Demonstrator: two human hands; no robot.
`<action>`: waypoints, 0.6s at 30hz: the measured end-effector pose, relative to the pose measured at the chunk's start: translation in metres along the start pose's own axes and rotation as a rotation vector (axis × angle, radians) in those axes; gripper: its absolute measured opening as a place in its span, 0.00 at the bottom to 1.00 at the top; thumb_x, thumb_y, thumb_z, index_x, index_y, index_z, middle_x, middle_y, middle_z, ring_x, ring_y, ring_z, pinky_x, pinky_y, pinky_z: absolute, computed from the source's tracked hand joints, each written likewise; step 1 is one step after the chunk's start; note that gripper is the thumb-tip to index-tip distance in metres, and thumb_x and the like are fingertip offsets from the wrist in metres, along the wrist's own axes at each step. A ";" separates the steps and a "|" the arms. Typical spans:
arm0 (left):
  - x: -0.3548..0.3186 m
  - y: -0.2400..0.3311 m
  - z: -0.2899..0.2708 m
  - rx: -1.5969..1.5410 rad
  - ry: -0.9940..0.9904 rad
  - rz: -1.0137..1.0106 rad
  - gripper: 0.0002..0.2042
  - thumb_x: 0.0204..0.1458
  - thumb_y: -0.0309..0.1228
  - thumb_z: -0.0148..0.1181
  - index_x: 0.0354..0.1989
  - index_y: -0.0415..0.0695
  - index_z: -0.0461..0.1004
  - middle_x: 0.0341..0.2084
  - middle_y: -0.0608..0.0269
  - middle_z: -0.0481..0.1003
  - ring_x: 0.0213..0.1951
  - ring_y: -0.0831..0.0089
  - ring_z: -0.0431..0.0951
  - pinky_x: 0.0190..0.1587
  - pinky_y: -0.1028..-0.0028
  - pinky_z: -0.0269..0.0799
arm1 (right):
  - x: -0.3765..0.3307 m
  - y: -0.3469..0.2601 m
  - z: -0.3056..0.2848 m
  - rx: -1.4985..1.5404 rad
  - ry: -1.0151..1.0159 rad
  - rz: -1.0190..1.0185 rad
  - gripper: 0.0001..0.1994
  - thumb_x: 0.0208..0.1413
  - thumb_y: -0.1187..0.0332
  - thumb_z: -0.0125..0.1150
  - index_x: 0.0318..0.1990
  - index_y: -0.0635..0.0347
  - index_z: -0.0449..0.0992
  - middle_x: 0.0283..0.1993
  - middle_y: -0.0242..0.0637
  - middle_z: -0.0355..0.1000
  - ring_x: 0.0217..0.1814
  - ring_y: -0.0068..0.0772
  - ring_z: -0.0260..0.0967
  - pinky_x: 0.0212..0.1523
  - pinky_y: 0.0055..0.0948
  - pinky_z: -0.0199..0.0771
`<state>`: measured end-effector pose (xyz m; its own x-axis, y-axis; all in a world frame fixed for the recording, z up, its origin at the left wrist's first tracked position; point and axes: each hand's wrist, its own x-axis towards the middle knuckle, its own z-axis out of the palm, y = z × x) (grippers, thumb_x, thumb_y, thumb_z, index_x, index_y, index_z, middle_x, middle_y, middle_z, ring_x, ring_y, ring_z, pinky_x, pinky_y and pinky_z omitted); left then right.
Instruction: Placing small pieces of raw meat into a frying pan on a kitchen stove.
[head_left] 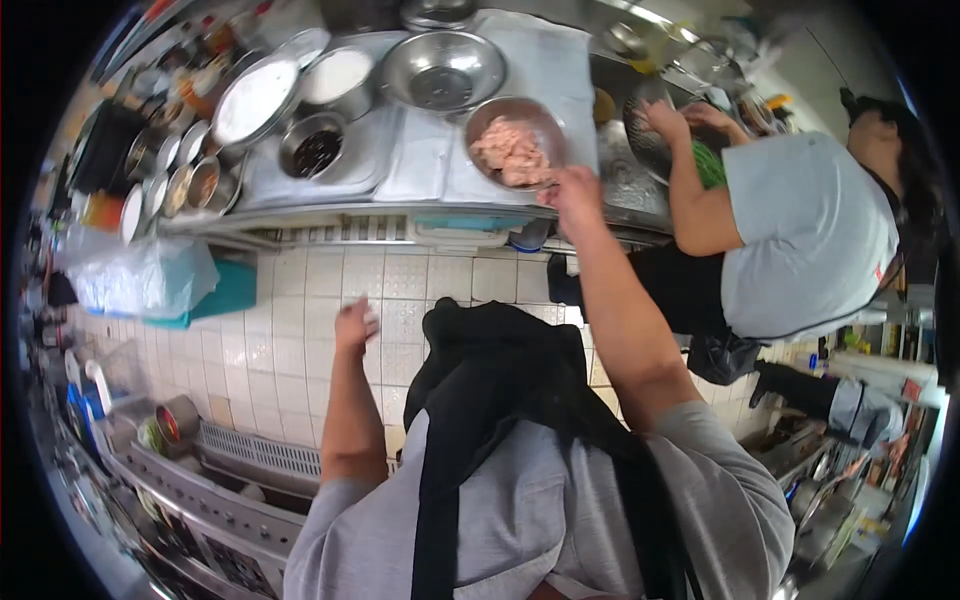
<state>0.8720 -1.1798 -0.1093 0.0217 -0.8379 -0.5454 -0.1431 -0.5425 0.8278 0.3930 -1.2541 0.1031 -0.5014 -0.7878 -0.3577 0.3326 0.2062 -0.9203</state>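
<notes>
My right hand (572, 193) reaches out to the near rim of a round metal bowl (485, 117) that holds pale raw meat pieces (511, 153), and its fingers grip the rim. The bowl stands on a steel counter (560, 70) covered with a white cloth. My left hand (355, 324) hangs low over the white tiled floor (300, 330) with its fingers curled; something small and pale may be in it, but I cannot tell. A black apron (490, 390) hangs down my front over a grey shirt.
An empty steel bowl (442, 68), a pot of white liquid (337, 76), a small bowl of dark sauce (313, 148) and several seasoning tins (185, 175) stand on the counter. A person in a grey shirt (800, 230) works at the sink on the right. Stove edge (200, 470) at lower left.
</notes>
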 end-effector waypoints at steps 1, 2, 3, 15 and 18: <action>-0.012 0.014 0.032 -0.141 0.077 -0.283 0.21 0.56 0.45 0.64 0.47 0.40 0.71 0.41 0.58 0.75 0.36 0.64 0.77 0.34 0.64 0.79 | 0.010 0.007 -0.027 -0.041 0.072 -0.004 0.07 0.58 0.76 0.58 0.41 0.67 0.67 0.27 0.43 0.71 0.21 0.35 0.74 0.20 0.32 0.74; -0.022 -0.026 0.017 -0.111 0.055 -0.291 0.21 0.57 0.44 0.63 0.49 0.39 0.71 0.42 0.55 0.76 0.37 0.60 0.78 0.35 0.62 0.80 | 0.004 0.007 -0.023 -0.081 0.064 0.014 0.06 0.57 0.76 0.59 0.38 0.66 0.68 0.27 0.43 0.71 0.21 0.35 0.75 0.20 0.32 0.75; -0.034 -0.048 0.019 -0.005 0.061 -0.386 0.20 0.57 0.44 0.62 0.47 0.39 0.71 0.41 0.54 0.75 0.38 0.59 0.78 0.36 0.61 0.80 | -0.006 0.009 -0.027 -0.125 0.074 0.026 0.06 0.57 0.76 0.60 0.36 0.66 0.68 0.26 0.42 0.71 0.21 0.34 0.75 0.20 0.33 0.75; -0.094 -0.064 0.165 0.655 -0.588 0.078 0.08 0.56 0.32 0.65 0.35 0.41 0.74 0.23 0.64 0.72 0.24 0.72 0.75 0.23 0.73 0.73 | -0.281 0.014 -0.328 -0.499 0.119 -0.274 0.06 0.53 0.74 0.60 0.35 0.62 0.68 0.25 0.37 0.71 0.20 0.25 0.71 0.18 0.29 0.70; -0.173 -0.006 0.299 0.439 -0.556 -0.075 0.10 0.57 0.34 0.65 0.39 0.41 0.74 0.27 0.64 0.73 0.24 0.74 0.75 0.22 0.75 0.71 | -0.372 0.013 -0.437 -0.506 0.331 -0.152 0.09 0.53 0.71 0.62 0.36 0.61 0.68 0.26 0.35 0.71 0.19 0.24 0.69 0.18 0.27 0.69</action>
<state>0.5731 -1.0135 -0.0589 -0.4442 -0.5812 -0.6819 -0.5485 -0.4254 0.7198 0.2344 -0.7043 0.1551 -0.7613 -0.6249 -0.1729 -0.1405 0.4193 -0.8969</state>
